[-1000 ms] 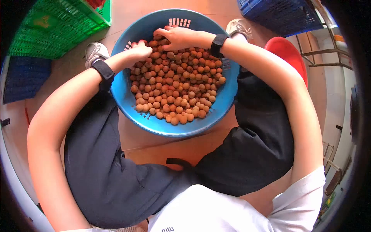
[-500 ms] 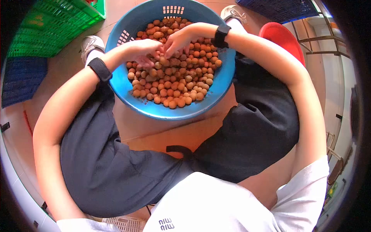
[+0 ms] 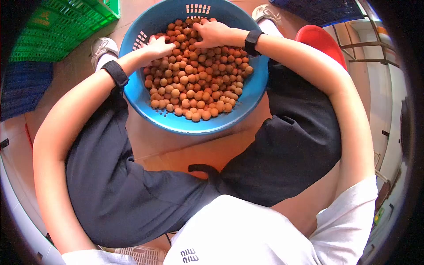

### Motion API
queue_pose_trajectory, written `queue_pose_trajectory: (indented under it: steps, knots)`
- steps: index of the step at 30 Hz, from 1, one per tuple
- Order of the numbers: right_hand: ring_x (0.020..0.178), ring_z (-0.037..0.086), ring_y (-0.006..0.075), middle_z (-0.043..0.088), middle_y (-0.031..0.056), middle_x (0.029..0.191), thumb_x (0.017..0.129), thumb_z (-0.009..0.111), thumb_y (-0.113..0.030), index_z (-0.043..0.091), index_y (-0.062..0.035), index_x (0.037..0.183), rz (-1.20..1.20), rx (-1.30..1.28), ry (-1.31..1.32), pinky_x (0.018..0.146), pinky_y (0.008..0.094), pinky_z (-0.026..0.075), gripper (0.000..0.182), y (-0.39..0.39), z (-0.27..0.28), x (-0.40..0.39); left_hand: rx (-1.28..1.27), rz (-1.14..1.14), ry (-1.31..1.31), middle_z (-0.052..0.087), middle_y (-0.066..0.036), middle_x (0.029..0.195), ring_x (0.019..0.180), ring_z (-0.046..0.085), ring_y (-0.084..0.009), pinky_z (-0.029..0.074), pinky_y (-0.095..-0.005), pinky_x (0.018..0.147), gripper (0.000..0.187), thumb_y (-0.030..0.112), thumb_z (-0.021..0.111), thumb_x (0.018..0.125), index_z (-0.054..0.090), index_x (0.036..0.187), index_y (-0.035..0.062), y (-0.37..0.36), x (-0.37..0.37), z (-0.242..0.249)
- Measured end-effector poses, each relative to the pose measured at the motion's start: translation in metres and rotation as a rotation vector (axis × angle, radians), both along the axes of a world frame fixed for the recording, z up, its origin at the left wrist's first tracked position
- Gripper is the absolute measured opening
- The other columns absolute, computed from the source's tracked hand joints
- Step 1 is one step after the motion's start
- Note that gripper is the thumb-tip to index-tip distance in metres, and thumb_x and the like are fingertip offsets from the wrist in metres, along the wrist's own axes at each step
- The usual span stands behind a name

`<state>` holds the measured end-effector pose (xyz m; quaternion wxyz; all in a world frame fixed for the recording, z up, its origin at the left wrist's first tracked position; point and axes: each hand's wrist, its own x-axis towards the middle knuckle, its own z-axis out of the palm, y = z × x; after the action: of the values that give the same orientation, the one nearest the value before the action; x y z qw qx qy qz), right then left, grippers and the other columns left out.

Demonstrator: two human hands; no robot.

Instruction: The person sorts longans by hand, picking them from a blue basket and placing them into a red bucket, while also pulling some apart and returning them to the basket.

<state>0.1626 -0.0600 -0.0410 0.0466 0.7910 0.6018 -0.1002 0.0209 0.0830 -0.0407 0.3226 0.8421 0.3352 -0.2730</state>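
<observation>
A blue plastic basket [image 3: 194, 128] with slotted sides stands on the floor between the knees, holding a heap of small round brown fruits [image 3: 194, 81]. My left hand [image 3: 158, 47] rests on the fruits at the basket's left side, fingers apart, with nothing visibly held. Over the far part of the heap is my right hand [image 3: 213, 33], its fingers spread and touching the fruits. Both wrists wear black bands. The fingertips are partly hidden among the fruits.
Green crates [image 3: 57, 33] and a blue crate [image 3: 26, 88] stand at the left. Behind the right arm is a red round stool or lid [image 3: 320, 42]. Another blue crate [image 3: 322, 11] is at the top right, beside a metal frame [image 3: 362, 45].
My hands were close together over the middle of the heap. They have moved apart, the left one to the left and the right one farther back; the fruits beneath have shifted.
</observation>
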Motion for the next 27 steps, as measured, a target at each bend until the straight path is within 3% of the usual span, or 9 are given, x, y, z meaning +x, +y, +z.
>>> queue_pose_trajectory:
  steps: [5,6,8,11,19,20,23,24,27]
  knots:
    - [0.089,0.058,0.0329,0.059,0.0217,0.095,0.074,0.053,-0.052,0.048,0.0016,0.110,0.029,-0.175,0.380,0.079,0.0386,0.046,0.065,0.001,0.008,-0.017,-0.422,0.042,-0.133,0.023,-0.019,0.136,0.122,0.029,-0.0341,0.031,-0.0505,0.093,0.077,0.043,0.048,0.078,0.010,0.136,0.0103,-0.003,-0.011,0.000]
    - [0.090,0.058,0.0323,0.058,0.0208,0.096,0.076,0.049,-0.054,0.049,0.0016,0.109,0.097,-0.192,0.270,0.072,0.0391,0.051,0.065,0.002,0.009,-0.021,-0.423,0.050,-0.123,0.024,-0.016,0.136,0.123,0.028,-0.0315,0.031,-0.0502,0.092,0.075,0.044,0.048,0.078,0.013,0.136,0.0126,-0.003,-0.011,-0.002]
    - [0.090,0.058,0.0308,0.053,0.0211,0.106,0.076,0.048,-0.055,0.045,0.0016,0.111,-0.089,-0.320,0.694,0.060,0.0373,0.055,0.067,0.004,0.005,-0.016,-0.429,0.066,-0.100,0.026,-0.011,0.136,0.124,0.026,-0.0264,0.030,-0.0496,0.091,0.070,0.046,0.048,0.078,0.019,0.134,0.0170,-0.011,-0.014,0.006]
    - [0.089,0.058,0.0297,0.046,0.0216,0.115,0.077,0.046,-0.055,0.038,-0.0002,0.117,-0.157,-0.366,0.769,0.050,0.0338,0.057,0.067,-0.009,0.013,-0.023,-0.439,0.080,-0.093,0.022,-0.012,0.138,0.125,0.023,-0.0282,0.029,-0.0535,0.090,0.070,0.046,0.046,0.079,0.016,0.135,0.0175,-0.010,-0.015,0.014]
    - [0.097,0.054,0.0303,0.045,0.0211,0.115,0.082,0.049,-0.036,0.032,0.0022,0.119,-0.144,-0.430,0.804,0.055,0.0340,0.057,0.057,-0.005,0.017,-0.020,-0.488,0.146,-0.081,0.024,-0.012,0.136,0.124,0.026,-0.0292,0.028,-0.0593,0.091,0.056,0.036,0.041,0.084,0.022,0.132,0.0148,-0.006,-0.006,0.010]
    - [0.098,0.053,0.0301,0.045,0.0205,0.114,0.081,0.051,-0.034,0.032,0.0022,0.118,-0.139,-0.435,0.831,0.056,0.0340,0.057,0.055,-0.005,0.016,-0.020,-0.388,0.118,-0.143,0.035,-0.017,0.126,0.110,0.041,-0.0298,0.038,-0.0535,0.081,0.051,0.031,0.040,0.083,0.030,0.128,0.0096,-0.006,-0.005,0.009]
    - [0.098,0.053,0.0286,0.046,0.0194,0.112,0.081,0.050,-0.034,0.031,0.0009,0.118,-0.134,-0.470,0.813,0.059,0.0338,0.057,0.055,-0.004,0.017,-0.018,-0.286,-0.067,-0.270,0.052,-0.015,0.106,0.098,0.051,-0.0227,0.042,-0.0362,0.080,0.043,0.027,0.046,0.081,0.044,0.114,-0.0006,0.001,0.003,0.004]
    - [0.098,0.053,0.0281,0.045,0.0195,0.113,0.081,0.050,-0.034,0.030,0.0006,0.119,-0.120,-0.484,0.820,0.059,0.0334,0.057,0.055,-0.004,0.018,-0.017,-0.296,0.028,-0.267,0.057,-0.015,0.099,0.091,0.056,-0.0208,0.042,-0.0315,0.079,0.041,0.025,0.048,0.081,0.047,0.111,-0.0021,-0.001,0.001,-0.001]
    - [0.102,0.051,0.0281,0.042,0.0201,0.119,0.082,0.049,-0.035,0.026,0.0002,0.123,-0.120,-0.494,0.790,0.064,0.0327,0.056,0.059,-0.005,0.019,-0.018,-0.216,-0.009,-0.363,0.061,-0.016,0.094,0.082,0.061,-0.0193,0.045,-0.0327,0.075,0.035,0.023,0.052,0.079,0.055,0.104,-0.0020,0.011,0.005,-0.027]
